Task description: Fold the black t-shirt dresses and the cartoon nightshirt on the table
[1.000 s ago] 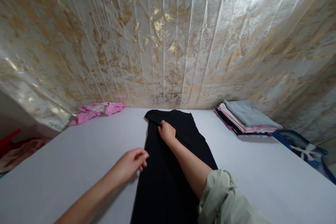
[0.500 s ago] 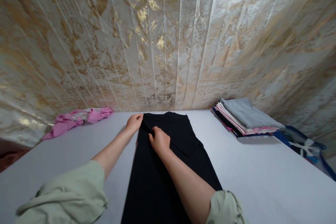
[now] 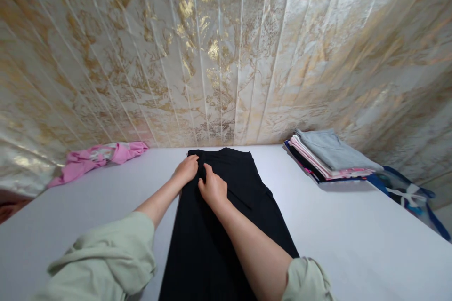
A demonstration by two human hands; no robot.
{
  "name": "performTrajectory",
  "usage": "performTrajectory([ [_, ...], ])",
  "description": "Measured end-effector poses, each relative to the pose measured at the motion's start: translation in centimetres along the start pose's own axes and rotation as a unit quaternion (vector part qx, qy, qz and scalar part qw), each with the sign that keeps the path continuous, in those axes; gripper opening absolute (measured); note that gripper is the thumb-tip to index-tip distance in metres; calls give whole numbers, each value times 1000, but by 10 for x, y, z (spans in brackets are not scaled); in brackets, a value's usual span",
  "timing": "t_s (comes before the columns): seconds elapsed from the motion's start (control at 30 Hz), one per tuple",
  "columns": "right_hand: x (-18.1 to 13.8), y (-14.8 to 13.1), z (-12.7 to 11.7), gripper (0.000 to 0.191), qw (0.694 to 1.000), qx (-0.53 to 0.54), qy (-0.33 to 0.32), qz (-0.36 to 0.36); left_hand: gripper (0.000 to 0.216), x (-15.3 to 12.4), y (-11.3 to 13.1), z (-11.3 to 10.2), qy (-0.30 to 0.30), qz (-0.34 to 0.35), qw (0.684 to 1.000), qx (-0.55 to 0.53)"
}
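A long black garment [image 3: 205, 244] lies lengthwise in front of me, its far end near the curtain and its near end beyond the bottom of the view. At its far left corner, my left hand [image 3: 187, 169] is closed with bent fingertips on the black cloth. My right hand [image 3: 214, 187] rests on the upper part of the garment, index finger stretched out and thumb apart from it; its other fingers are curled and partly hidden. A diagonal fold line runs across the cloth to the right of this hand.
The garment lies on a white table [image 3: 339, 235]. A stack of folded clothes [image 3: 328, 155], grey on top, stands at the back right beside a clear bag with blue edging [image 3: 432, 214]. Pink cloth [image 3: 83, 162] lies at the back left. A gold-patterned curtain [image 3: 219, 66] hangs behind.
My left hand has moved right, from the garment's corner onto its cloth. My right hand's index finger has straightened away from the thumb. The camera view has shifted slightly.
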State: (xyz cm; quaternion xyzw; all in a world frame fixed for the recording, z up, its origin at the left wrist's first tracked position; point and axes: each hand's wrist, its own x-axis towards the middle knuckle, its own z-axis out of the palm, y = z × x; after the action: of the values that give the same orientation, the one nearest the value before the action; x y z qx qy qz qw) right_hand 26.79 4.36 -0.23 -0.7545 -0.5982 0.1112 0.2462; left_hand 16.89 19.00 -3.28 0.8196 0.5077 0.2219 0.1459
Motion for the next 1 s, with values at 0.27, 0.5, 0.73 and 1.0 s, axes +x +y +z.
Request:
performTrajectory([
  [0.27,-3,-1,-5,42,1000,-18,-6,-19,47,-16,7,1,-30,31,994,102],
  [0.5,-2,-1,-4,40,1000,-21,-6,-10,50,-7,12,-1,-14,56,993,101],
  [0.73,-1,5,-10,39,999,-44,-5,23,50,-8,23,-13,16,43,996,77],
  [1.0,4,12,-12,27,998,-41,-21,41,40,-125,36,-53,-47,93,994,43],
])
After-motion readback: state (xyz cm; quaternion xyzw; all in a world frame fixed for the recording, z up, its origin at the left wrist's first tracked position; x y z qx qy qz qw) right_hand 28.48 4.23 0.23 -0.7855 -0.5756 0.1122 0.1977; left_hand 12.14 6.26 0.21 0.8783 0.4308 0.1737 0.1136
